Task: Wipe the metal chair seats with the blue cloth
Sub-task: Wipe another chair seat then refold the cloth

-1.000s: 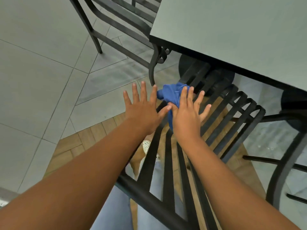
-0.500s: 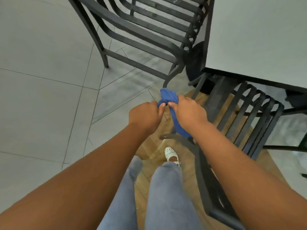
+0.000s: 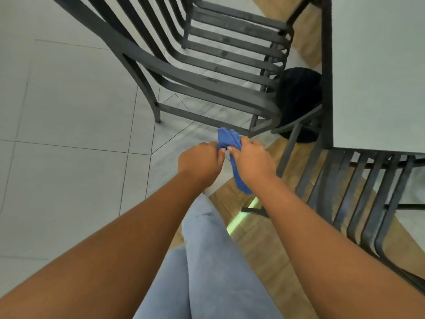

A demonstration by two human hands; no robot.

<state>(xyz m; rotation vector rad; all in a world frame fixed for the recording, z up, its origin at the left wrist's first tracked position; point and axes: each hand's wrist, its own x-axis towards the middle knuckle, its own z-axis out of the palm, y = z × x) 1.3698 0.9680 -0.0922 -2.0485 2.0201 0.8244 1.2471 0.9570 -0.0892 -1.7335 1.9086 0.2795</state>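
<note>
The blue cloth (image 3: 230, 140) is bunched up between my two hands in mid-air, with a tail hanging below my right wrist. My left hand (image 3: 200, 162) pinches its left side and my right hand (image 3: 252, 161) grips its right side, both with fingers closed. A black slatted metal chair (image 3: 230, 56) stands just beyond my hands, its seat facing me. A second black slatted chair (image 3: 368, 203) is at the right, partly tucked under the table.
A grey table top (image 3: 379, 72) fills the upper right, with its round black base (image 3: 299, 104) underneath. The floor is grey tile at the left and wood plank under the chairs. My blue-jeaned legs are at the bottom centre.
My hands lifted off the right chair's seat, closed on the cloth and drew back from it. The view has swung left, bringing the far chair closer.
</note>
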